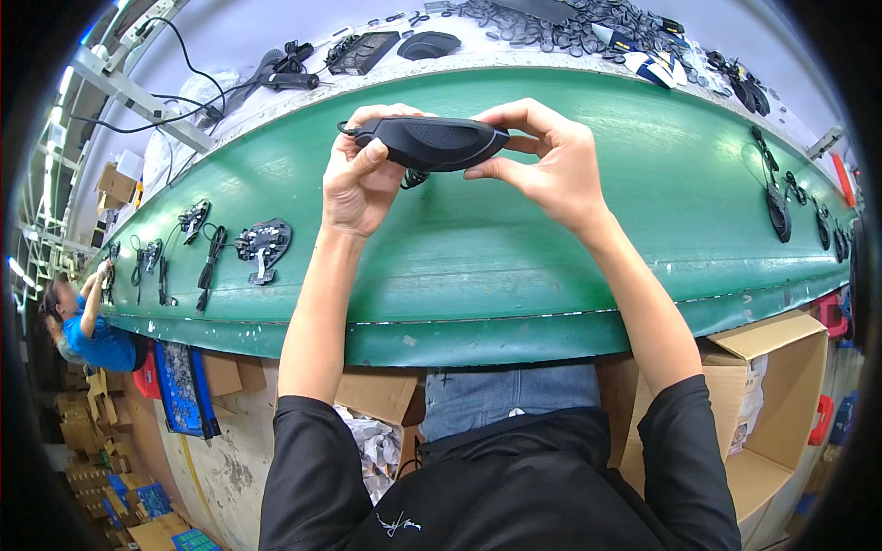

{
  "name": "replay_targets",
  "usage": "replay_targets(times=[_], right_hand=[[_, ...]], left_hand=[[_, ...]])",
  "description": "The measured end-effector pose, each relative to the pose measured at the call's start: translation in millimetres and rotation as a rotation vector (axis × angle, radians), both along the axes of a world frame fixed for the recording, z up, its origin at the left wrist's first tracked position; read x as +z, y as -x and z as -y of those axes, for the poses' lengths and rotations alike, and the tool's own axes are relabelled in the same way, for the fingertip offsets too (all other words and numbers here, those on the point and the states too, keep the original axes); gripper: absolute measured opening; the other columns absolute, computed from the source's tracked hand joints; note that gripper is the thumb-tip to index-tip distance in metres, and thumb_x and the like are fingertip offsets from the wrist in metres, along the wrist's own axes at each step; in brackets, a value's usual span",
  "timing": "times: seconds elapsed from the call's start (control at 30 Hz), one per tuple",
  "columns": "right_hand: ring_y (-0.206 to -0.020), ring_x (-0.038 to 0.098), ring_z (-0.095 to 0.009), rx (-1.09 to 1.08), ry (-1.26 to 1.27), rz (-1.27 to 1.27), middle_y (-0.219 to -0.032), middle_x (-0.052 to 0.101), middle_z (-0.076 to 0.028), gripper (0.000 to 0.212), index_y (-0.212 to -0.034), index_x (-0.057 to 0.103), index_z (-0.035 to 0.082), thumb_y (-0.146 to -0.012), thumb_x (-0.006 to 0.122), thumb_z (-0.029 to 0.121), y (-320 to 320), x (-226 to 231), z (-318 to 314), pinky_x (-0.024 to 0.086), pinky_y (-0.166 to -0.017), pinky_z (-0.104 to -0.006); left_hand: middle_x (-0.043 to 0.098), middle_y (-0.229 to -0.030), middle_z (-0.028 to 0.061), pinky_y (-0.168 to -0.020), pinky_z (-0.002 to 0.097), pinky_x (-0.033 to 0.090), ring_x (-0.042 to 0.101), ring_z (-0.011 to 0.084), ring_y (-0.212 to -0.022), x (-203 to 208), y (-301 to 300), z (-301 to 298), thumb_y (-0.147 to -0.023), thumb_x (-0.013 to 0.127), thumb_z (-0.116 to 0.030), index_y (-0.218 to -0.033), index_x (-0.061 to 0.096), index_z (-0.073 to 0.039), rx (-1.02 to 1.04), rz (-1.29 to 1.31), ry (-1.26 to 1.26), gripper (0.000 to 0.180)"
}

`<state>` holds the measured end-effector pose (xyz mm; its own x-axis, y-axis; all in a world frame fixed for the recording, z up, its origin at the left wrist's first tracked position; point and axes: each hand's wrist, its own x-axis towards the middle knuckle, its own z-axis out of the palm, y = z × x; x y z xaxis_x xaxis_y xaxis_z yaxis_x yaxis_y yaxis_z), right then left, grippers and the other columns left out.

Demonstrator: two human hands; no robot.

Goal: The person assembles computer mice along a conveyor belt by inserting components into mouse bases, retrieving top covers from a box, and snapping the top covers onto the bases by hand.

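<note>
A black computer mouse is held up over the green belt, its textured side toward me. My left hand grips its left end, the thumb in front and the fingers behind. Pinched between thumb and fingers of my right hand is its right end. A bit of black cable hangs bunched beneath the mouse, and another piece shows at the left end. Part of the mouse's far side is hidden by the mouse itself.
The green conveyor belt carries opened mouse parts and bundled cables at left, and black mice at right. Many small dark pieces lie on the back ledge. Cardboard boxes stand below. A co-worker in blue works far left.
</note>
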<state>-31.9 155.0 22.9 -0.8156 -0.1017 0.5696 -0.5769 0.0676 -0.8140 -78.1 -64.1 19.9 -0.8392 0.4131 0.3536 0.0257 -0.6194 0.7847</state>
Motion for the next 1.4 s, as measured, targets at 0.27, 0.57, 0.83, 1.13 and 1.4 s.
replay_targets(times=[0.27,0.57,0.83,1.13,1.4], right_hand=[[-0.092,0.069,-0.023,-0.128,-0.238,-0.227,-0.102,0.07,-0.012,0.049,-0.112,0.065,0.004,-0.068,0.084,0.011,-4.8,1.6,7.1,0.056,-0.081,-0.0326],[-0.088,0.07,-0.024,-0.141,-0.32,-0.041,-0.105,0.07,-0.015,0.052,-0.116,0.063,0.004,-0.073,0.083,0.023,-7.1,-3.7,8.6,0.054,-0.08,-0.0311],[-0.088,0.065,-0.013,0.138,0.395,0.325,-0.1,0.069,-0.01,0.049,-0.114,0.06,-0.007,-0.077,0.083,0.016,-3.2,1.3,20.0,0.053,-0.079,-0.0268],[-0.067,0.068,-0.019,0.285,0.686,0.353,-0.089,0.069,-0.014,0.044,-0.116,0.058,0.002,-0.098,0.055,0.042,1.4,-9.8,5.0,0.055,-0.058,-0.0287],[-0.057,0.062,-0.014,0.027,0.783,0.662,-0.082,0.068,-0.012,0.033,-0.101,0.06,0.002,-0.098,0.053,0.034,13.5,-26.7,-8.1,0.047,-0.05,-0.0263]], left_hand=[[0.063,-0.111,0.0143,-0.097,0.0394,0.048,0.06,0.0247,-0.107,-0.2,3.6,2.0,-0.081,0.076,-0.017,-0.111,0.059,-0.001,-0.003,-0.06,0.052,0.038],[0.062,-0.115,0.012,-0.098,0.0328,0.045,0.06,0.0189,-0.106,3.5,-7.5,-13.6,-0.085,0.072,-0.016,-0.12,0.056,0.001,0.094,-0.015,0.265,0.042],[0.061,-0.122,0.0097,-0.103,0.0336,0.041,0.058,0.0168,-0.112,5.1,-12.5,-20.2,-0.099,0.053,-0.025,-0.127,0.054,0.001,0.031,0.1,0.092,0.038],[0.044,-0.142,0.0233,-0.109,0.0486,0.037,0.043,0.0357,-0.133,44.7,-42.7,-6.5,-0.103,0.04,-0.031,-0.144,0.033,0.001,-0.065,0.044,0.001,0.053],[0.048,-0.131,0.0212,-0.081,0.0421,0.058,0.06,0.0332,-0.113,72.7,-133.7,-16.0,-0.101,0.049,-0.026,-0.146,0.025,-0.003,-0.193,0.334,-0.628,0.056]])
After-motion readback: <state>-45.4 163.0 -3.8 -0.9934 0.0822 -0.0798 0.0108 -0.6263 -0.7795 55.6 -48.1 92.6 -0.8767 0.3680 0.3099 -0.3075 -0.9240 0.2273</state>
